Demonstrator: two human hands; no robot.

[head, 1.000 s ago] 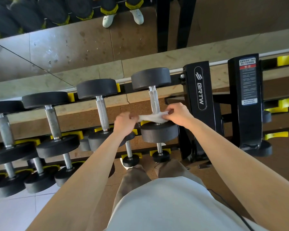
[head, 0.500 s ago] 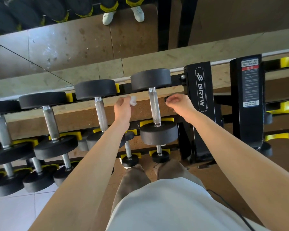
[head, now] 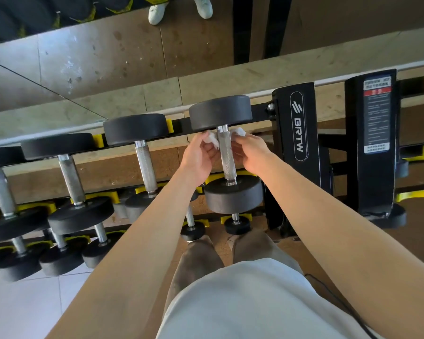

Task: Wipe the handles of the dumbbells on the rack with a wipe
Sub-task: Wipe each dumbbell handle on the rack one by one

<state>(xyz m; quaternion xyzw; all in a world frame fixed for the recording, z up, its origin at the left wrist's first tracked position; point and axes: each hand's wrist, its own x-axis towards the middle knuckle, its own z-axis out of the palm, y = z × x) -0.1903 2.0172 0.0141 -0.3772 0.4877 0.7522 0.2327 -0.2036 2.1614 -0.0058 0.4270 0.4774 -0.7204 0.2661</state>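
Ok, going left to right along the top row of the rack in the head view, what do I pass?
Leftmost dumbbell handle, second handle, third handle, left hand pinching the wipe, fourth handle, right hand on the wipe's other end, BRTW upright, upright with warning label.

A wall mirror [head: 88,52] runs along the back, smudged and spotted, with a thin line slanting across its lower left. Beneath it is a beige stone-look ledge [head: 218,85]. The floor is brown speckled matting [head: 103,174]. It meets pale glossy tiles [head: 17,307] at the near left, bright in soft, even light.
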